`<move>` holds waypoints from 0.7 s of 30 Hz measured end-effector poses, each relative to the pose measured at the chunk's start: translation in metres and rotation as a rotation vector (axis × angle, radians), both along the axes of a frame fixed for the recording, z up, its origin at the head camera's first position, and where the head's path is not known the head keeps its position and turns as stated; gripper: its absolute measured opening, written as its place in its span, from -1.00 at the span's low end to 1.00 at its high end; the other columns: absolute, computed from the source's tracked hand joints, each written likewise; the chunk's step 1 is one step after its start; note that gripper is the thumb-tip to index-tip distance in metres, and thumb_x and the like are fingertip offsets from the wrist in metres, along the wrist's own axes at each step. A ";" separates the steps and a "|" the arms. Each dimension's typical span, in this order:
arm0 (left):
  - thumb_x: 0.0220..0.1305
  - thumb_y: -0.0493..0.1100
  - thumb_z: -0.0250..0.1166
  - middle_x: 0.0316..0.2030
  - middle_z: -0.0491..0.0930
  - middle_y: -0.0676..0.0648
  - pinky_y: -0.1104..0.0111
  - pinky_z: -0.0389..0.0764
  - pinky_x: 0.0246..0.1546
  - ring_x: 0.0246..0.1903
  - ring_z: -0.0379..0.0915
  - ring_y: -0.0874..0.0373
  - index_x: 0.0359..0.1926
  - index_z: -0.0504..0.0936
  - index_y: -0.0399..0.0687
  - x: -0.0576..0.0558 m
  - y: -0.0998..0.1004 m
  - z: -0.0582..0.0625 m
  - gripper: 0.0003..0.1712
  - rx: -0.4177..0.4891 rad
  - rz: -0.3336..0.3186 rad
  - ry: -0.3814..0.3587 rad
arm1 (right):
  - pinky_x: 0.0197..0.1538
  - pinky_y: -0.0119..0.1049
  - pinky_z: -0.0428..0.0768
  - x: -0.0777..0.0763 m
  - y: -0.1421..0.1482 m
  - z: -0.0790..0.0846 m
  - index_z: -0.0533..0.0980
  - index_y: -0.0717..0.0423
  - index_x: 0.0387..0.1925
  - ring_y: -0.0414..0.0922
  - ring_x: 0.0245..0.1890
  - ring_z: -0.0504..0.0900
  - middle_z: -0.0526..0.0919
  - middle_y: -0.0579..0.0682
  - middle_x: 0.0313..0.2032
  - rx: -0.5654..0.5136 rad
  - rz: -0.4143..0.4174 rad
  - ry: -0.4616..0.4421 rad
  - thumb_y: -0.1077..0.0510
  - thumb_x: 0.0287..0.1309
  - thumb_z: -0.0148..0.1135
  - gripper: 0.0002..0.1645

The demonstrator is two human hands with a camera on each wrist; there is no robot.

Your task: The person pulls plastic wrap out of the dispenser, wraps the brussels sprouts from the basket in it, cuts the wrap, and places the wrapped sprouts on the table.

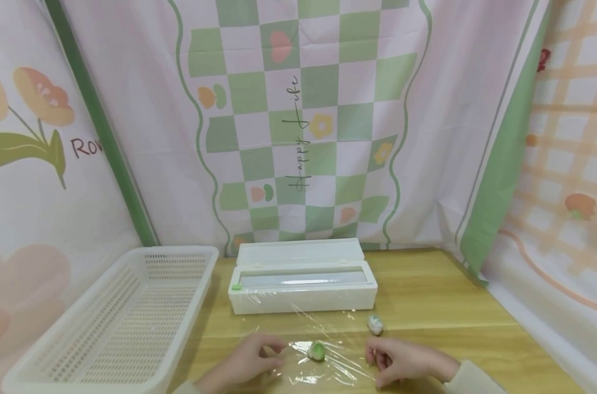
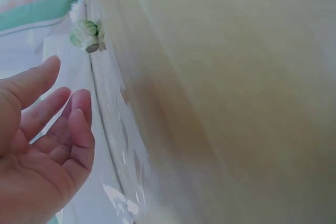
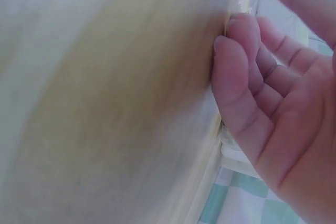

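The sprout (image 1: 317, 351) lay amid clear film (image 1: 348, 358), well in from the far edge of the desk (image 1: 426, 284). Left hand (image 1: 250, 357) and right hand (image 1: 405, 358) flanked it, loosely curled, thumbs apart from fingertips, gripping nothing.

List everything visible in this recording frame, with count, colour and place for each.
basket: 1, white, left side of the table
box: 1, white, back middle of the table, lid open
slider: 1, green, box's left end
roll: 1, pale, inside the box
film: 1 sheet, clear, in front of the box
small vegetable: 1, green, between the hands
small bundle: 1, whitish-green, just beyond the right hand
table: 1, wood-brown, under everything
printed cloths: count unclear, white with green and peach, behind and both sides
sleeves: 2, cream, at the wrists
left hand: 1, left of the vegetable
right hand: 1, right of it
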State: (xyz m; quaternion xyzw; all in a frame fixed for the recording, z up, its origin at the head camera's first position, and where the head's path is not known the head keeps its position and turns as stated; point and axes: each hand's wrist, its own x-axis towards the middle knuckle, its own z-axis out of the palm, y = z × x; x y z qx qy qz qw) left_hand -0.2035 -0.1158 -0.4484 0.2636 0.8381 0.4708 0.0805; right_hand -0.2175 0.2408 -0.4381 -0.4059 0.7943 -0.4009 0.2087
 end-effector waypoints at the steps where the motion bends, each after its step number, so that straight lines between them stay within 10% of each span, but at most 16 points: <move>1: 0.07 -0.20 0.33 -0.23 0.57 -0.08 0.47 0.51 -0.40 -0.44 0.45 0.31 -0.09 0.58 -0.25 0.002 -0.004 0.000 -0.64 -0.006 -0.006 0.006 | -0.63 -0.56 0.39 0.000 0.000 0.000 0.35 0.11 -0.31 -0.44 -0.60 0.37 0.41 -0.28 -0.55 -0.001 0.021 0.034 0.19 -0.02 0.35 -0.68; 12: -0.05 -0.23 0.37 -0.51 0.43 0.22 0.44 0.43 -0.42 -0.45 0.34 0.36 -0.49 0.51 0.01 0.013 -0.054 -0.009 -0.84 -0.141 -0.090 0.055 | -0.55 -0.60 0.34 0.000 -0.004 -0.005 0.33 0.00 -0.45 -0.52 -0.55 0.21 0.34 -0.22 -0.60 0.114 0.144 0.375 0.20 -0.19 0.40 -0.64; 21: -0.04 -0.28 0.34 -0.46 0.39 0.28 0.43 0.44 -0.39 -0.42 0.32 0.39 -0.50 0.51 0.04 0.016 -0.068 -0.009 -0.84 -0.220 -0.112 0.147 | -0.56 -0.60 0.36 0.000 -0.006 -0.004 0.36 0.03 -0.52 -0.52 -0.54 0.25 0.35 -0.25 -0.60 0.088 0.145 0.381 0.36 -0.12 0.26 -0.74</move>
